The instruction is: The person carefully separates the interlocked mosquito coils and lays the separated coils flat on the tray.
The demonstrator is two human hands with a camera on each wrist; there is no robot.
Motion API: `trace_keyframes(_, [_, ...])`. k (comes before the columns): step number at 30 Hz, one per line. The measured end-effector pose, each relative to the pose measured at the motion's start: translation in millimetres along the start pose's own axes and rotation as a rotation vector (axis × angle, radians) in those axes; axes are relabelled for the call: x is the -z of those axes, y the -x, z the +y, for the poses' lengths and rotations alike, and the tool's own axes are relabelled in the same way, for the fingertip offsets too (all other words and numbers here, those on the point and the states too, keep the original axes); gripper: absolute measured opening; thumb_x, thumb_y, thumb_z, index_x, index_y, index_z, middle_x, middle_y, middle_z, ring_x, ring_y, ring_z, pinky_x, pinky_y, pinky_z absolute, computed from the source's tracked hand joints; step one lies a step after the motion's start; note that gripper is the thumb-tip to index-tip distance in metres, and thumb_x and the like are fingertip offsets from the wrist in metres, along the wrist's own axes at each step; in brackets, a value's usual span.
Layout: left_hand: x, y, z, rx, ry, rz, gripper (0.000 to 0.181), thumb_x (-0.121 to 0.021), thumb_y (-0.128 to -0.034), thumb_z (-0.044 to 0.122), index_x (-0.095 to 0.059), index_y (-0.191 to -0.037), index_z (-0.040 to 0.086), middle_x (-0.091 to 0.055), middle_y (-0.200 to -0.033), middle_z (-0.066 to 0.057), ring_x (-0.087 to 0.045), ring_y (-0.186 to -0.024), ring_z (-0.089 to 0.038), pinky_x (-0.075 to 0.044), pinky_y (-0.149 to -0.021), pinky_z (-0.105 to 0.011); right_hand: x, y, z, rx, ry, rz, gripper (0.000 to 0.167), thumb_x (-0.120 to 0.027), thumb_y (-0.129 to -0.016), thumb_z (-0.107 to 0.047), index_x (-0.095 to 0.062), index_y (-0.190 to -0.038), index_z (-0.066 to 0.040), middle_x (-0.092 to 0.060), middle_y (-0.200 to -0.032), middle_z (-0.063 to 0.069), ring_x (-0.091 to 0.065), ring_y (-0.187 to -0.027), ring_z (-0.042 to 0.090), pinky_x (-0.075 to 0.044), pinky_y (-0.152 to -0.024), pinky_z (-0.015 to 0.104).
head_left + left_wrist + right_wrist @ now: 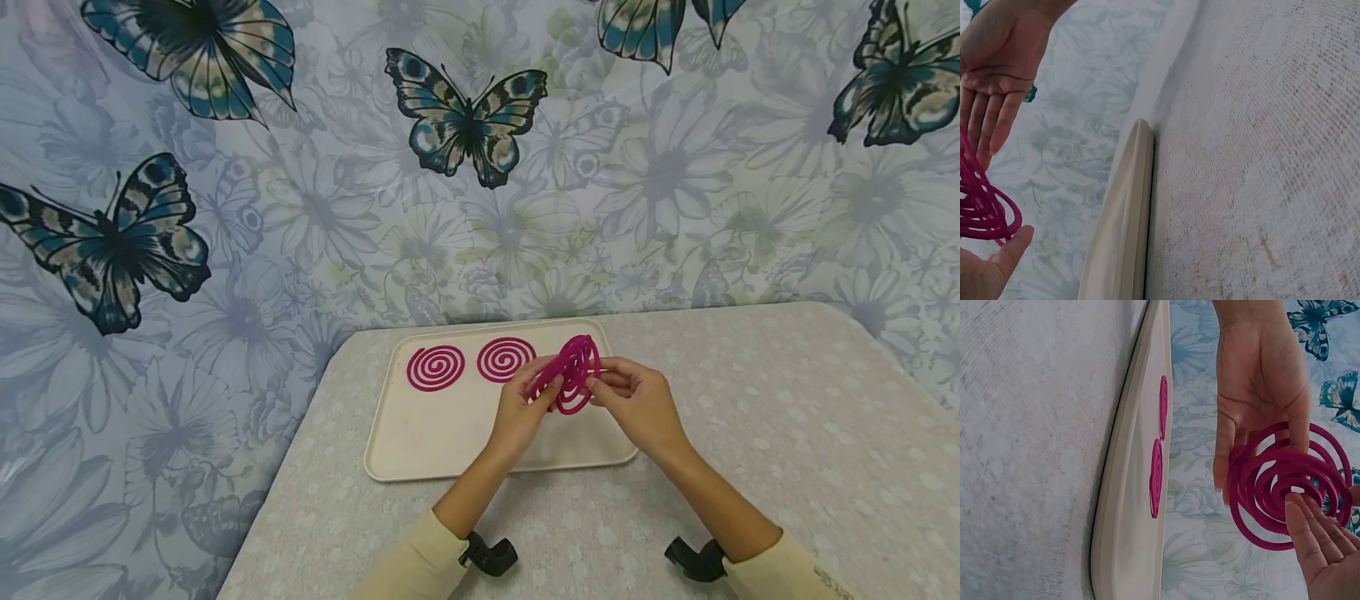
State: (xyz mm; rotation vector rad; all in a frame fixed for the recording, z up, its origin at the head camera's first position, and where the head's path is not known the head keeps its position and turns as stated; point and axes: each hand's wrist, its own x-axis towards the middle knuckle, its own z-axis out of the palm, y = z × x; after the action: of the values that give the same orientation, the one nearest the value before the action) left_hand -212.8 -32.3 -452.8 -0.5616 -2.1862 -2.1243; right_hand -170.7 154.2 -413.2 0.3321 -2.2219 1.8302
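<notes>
Two bare forearms, the left (pixel 468 500) and the right (pixel 723 504), emerge from cream sleeves (pixel 416 560) and slant inward, bringing both hands near each other with palms facing. The left grip (pixel 521 410) carries on the line of its forearm, pinching with the thumb in front and the other fingers partly hidden behind. The right grip (pixel 641 402) also pinches, bent at the knuckles so that its fingers point left, and the left wrist view shows those fingers (pixel 1007 122) lying side by side, fairly straight.
</notes>
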Motion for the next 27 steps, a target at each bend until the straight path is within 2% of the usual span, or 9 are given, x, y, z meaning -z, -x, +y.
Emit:
trace_keyframes(3, [2.9, 1.5, 2.2, 0.05, 0.019, -0.025, 0.046, -0.065, -0.1011, 0.019, -0.056, -0.146, 0.022, -0.059, -0.14, -0.006, -0.066, -0.108, -0.021, -0.061, -0.087, -0.035, 0, -0.5, 1, 0.011, 0.007, -0.009, 0.028, -0.068, -0.096, -0.006, -0.066, -0.12, 0.01, -0.074, -0.101, 0.024, -0.077, -0.083, 0.027, -0.062, -0.072, 0.027])
trace_keyframes(6, [7.3, 1.3, 4.7, 0.078, 0.021, -0.064, 0.052, -0.064, -0.1019, 0.025, -0.048, -0.151, 0.028, -0.054, -0.147, -0.006, -0.059, -0.128, -0.027, -0.056, -0.099, -0.041, 2, -1.1, 1, 0.041, 0.045, -0.024, 0.025, -0.066, -0.097, -0.005, -0.067, -0.118, 0.008, -0.075, -0.099, 0.021, -0.076, -0.082, 0.026, -0.062, -0.071, 0.027])
trace_keyframes(8, [9.7, 0.4, 5.8, 0.08, 0.027, -0.093, 0.053, -0.062, -0.1027, 0.027, -0.045, -0.153, 0.029, -0.053, -0.148, -0.008, -0.056, -0.131, -0.03, -0.053, -0.103, -0.044, 3, -1.5, 0, 0.059, 0.069, -0.029, 0.023, -0.065, -0.098, -0.005, -0.068, -0.117, 0.007, -0.075, -0.098, 0.019, -0.076, -0.083, 0.027, -0.062, -0.071, 0.026])
trace_keyframes(12, [11.2, -0.7, 5.8, 0.097, 0.065, -0.125, 0.053, -0.058, -0.1047, 0.023, -0.042, -0.155, 0.026, -0.051, -0.15, -0.011, -0.056, -0.131, -0.033, -0.054, -0.102, -0.046, 5, -1.4, -1, 0.073, 0.12, -0.022, 0.024, -0.064, -0.1, -0.009, -0.068, -0.118, 0.005, -0.075, -0.1, 0.018, -0.076, -0.085, 0.027, -0.062, -0.071, 0.024])
trace_keyframes(15, [9.6, -1.7, 4.9, 0.109, 0.077, -0.12, 0.052, -0.057, -0.1052, 0.017, -0.043, -0.155, 0.022, -0.05, -0.151, -0.01, -0.058, -0.13, -0.032, -0.056, -0.098, -0.046, 4, -1.6, -1, 0.083, 0.206, -0.01, 0.027, -0.069, -0.098, -0.015, -0.069, -0.12, 0.001, -0.075, -0.101, 0.013, -0.074, -0.085, 0.025, -0.062, -0.071, 0.023])
trace_keyframes(18, [8.6, -1.8, 7.3, 0.093, 0.062, -0.095, 0.051, -0.058, -0.1048, 0.017, -0.044, -0.153, 0.021, -0.051, -0.149, -0.009, -0.06, -0.128, -0.03, -0.057, -0.095, -0.044, 1, -1.9, -1, 0.127, 0.295, -0.003, 0.034, -0.077, -0.093, -0.017, -0.069, -0.122, -0.001, -0.075, -0.103, 0.012, -0.074, -0.084, 0.023, -0.062, -0.071, 0.027])
trace_keyframes(21, [8.4, -2.8, 9.0, 0.061, 0.028, -0.085, 0.051, -0.059, -0.1044, 0.018, -0.044, -0.153, 0.022, -0.052, -0.146, -0.009, -0.06, -0.127, -0.028, -0.058, -0.094, -0.042, -2, -2.0, 0, 0.165, 0.34, -0.004, 0.039, -0.081, -0.088, -0.015, -0.069, -0.122, 0.001, -0.075, -0.103, 0.014, -0.074, -0.083, 0.025, -0.064, -0.069, 0.033])
trace_keyframes(27, [11.2, -2.5, 10.4, 0.05, -0.021, -0.085, 0.057, -0.064, -0.1015, 0.017, -0.043, -0.153, 0.024, -0.055, -0.14, -0.011, -0.061, -0.125, -0.028, -0.059, -0.094, -0.04, -1, -2.0, 3, 0.181, 0.353, -0.024, 0.025, -0.079, -0.089, -0.009, -0.075, -0.11, 0.003, -0.077, -0.095, 0.014, -0.075, -0.079, 0.024, -0.064, -0.068, 0.034])
